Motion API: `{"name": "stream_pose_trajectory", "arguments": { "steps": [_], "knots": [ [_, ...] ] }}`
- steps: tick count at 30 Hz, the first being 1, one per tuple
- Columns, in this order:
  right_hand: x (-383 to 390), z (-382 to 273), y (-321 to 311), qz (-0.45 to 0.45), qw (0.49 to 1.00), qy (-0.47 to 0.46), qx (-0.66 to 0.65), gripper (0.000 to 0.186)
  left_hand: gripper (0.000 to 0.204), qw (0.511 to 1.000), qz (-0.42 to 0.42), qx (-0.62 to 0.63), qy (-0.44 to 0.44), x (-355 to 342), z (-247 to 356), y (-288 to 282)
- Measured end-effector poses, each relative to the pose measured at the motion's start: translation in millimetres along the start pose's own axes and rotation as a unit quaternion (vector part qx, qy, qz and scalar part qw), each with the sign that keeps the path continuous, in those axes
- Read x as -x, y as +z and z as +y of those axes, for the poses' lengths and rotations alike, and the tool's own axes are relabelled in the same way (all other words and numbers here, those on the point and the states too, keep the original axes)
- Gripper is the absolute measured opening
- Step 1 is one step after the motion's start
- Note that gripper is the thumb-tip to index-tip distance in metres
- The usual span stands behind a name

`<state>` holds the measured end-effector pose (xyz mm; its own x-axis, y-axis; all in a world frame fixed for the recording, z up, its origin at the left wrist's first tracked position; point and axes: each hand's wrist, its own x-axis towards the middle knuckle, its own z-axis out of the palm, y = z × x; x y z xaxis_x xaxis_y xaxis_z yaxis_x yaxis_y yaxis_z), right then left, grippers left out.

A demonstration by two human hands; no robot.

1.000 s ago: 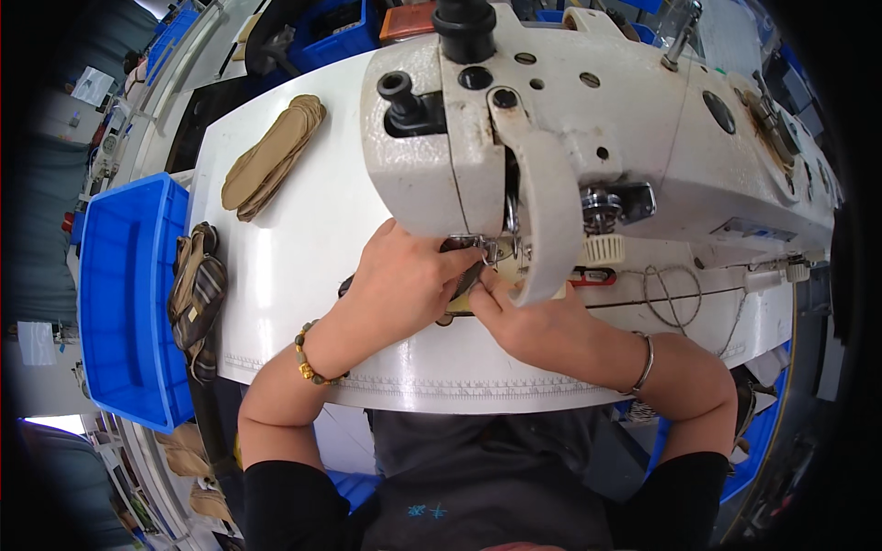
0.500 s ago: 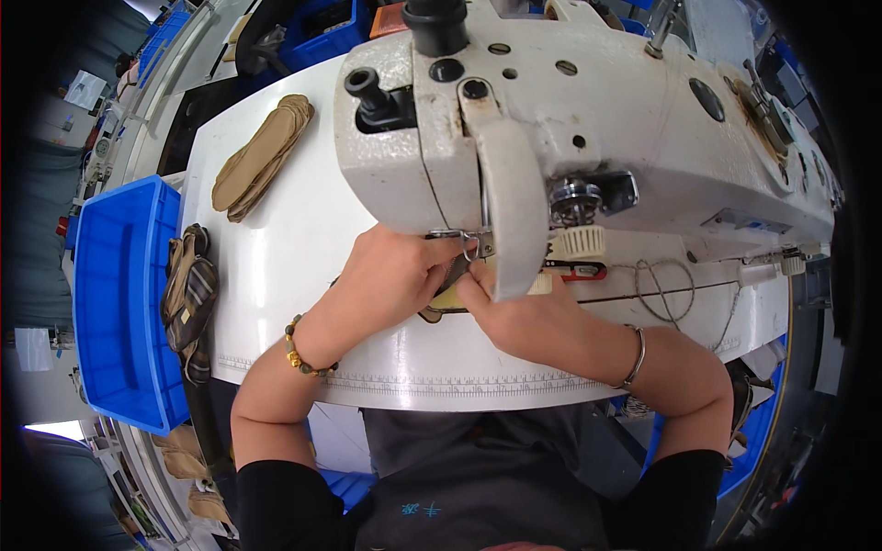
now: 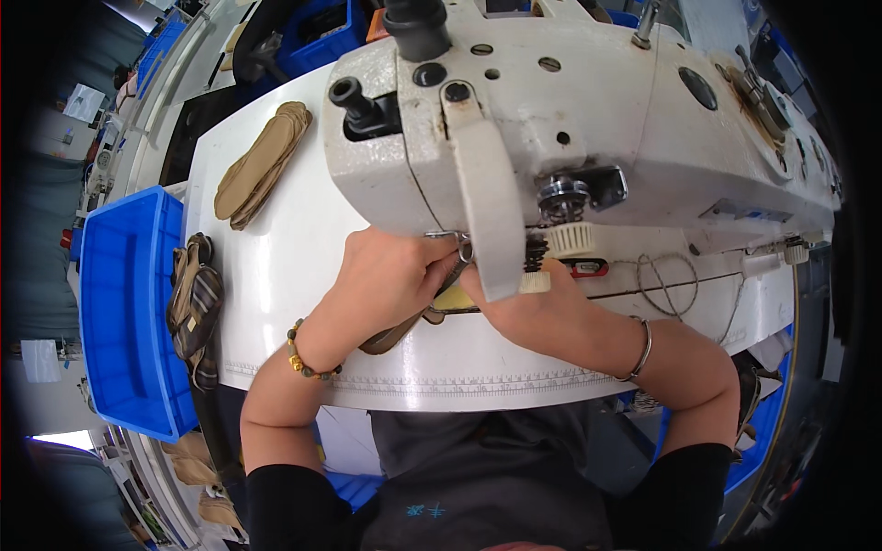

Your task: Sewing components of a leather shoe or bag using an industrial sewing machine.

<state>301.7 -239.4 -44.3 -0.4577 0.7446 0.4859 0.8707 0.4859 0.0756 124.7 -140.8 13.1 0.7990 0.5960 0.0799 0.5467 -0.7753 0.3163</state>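
Note:
Both hands are close together under the head of a white sewing machine (image 3: 542,119), by its needle area. My left hand (image 3: 381,271) is closed, its thumb and fingers pinching a dark fabric shoe piece (image 3: 447,280). A brown, rounded sole-shaped end (image 3: 390,339) shows below that hand, near the wrist. My right hand (image 3: 519,303) bends in from the other side, its fingertips against the same shoe piece and partly hidden behind the machine's white lever (image 3: 491,211). Between the hands, a yellow patch (image 3: 455,299) shows on the machine bed.
A stack of tan insoles (image 3: 264,165) lies at the table's far left. Plaid shoe uppers (image 3: 195,308) hang at the left edge beside a blue bin (image 3: 133,312). Right of my right hand are red-and-black thread snips (image 3: 588,267) and a looped cord (image 3: 668,285).
The view has shifted slightly. More of the brown sole-shaped end now shows below my left hand. Both hands keep their hold close to the needle area.

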Motion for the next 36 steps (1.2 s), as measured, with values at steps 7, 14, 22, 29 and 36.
{"name": "stream_pose_trajectory", "arguments": {
  "steps": [7, 14, 22, 29, 36],
  "knots": [
    [0, -1, -5, -0.011, 0.999, 0.007, -0.046, 0.023, 0.015, 0.999, 0.008, -0.007, 0.042, 5, -9, 4],
    [0, -3, -11, -0.032, 0.998, 0.010, -0.052, 0.022, 0.014, 0.997, 0.036, -0.019, 0.072, 3, -9, 5],
    [-2, -3, -11, 0.005, 1.000, 0.009, -0.030, 0.017, 0.012, 0.999, 0.014, -0.028, 0.044, 2, -1, 4],
    [-1, 2, -12, -0.098, 0.995, 0.010, 0.016, 0.024, 0.006, 1.000, 0.020, 0.002, 0.023, 1, -3, 9],
    [-2, 5, -3, -0.047, 0.998, 0.015, -0.032, 0.017, 0.012, 0.998, 0.030, 0.055, -0.021, 0, -1, 11]
  ]
}}
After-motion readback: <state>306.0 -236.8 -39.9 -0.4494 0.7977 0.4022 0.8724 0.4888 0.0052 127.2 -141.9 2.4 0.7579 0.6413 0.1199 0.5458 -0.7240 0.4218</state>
